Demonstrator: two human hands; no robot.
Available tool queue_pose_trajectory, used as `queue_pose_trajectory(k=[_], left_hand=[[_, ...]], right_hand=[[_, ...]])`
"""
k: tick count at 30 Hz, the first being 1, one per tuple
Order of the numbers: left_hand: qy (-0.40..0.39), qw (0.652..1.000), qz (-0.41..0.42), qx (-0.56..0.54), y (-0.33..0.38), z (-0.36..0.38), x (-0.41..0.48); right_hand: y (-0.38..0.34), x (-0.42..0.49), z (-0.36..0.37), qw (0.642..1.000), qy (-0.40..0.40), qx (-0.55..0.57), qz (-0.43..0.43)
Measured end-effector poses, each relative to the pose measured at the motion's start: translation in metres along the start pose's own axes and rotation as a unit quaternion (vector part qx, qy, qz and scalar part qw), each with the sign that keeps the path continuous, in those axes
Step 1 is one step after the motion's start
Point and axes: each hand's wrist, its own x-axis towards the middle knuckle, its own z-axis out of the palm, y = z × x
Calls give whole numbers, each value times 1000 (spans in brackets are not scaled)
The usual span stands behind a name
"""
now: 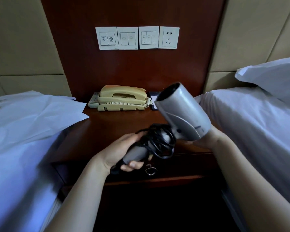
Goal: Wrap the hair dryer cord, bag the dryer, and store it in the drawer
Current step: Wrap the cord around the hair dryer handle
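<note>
The grey hair dryer [182, 113] is held in the air over the wooden nightstand [117, 128], nozzle tilted up and away; its black cord [159, 139] is looped in loose coils round the handle; the left hand [122, 151] grips the handle's end, and the right hand [206, 139] clasps the barrel's rear; below them the drawer [174, 169] is closed; a white bag [32, 114] lies on the left bed; a cream telephone [122, 97] sits at the back.
</note>
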Motion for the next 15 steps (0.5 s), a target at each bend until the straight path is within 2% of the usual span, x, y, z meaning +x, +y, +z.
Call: queue_pose_trajectory(k=[1,2,4,5,11,15], left_hand=[[9,1000,11,-16,1,-3,4],[26,999,17,-32,2,-6,8],[100,994,4,-49,5,-12,18],[132,989,0,-63,5,-15,21],[161,972,50,-165,-5,-26,23],[189,963,80,-173,-2,-23,20]], right_hand=[[4,3,-2,996,-77,51,-4],[8,9,-5,990,-109,87,-2],[12,14,-1,985,-124,117,3],[13,14,3,985,-114,129,-1],[21,19,27,987,58,105,-110],[24,11,40,981,41,57,-181]])
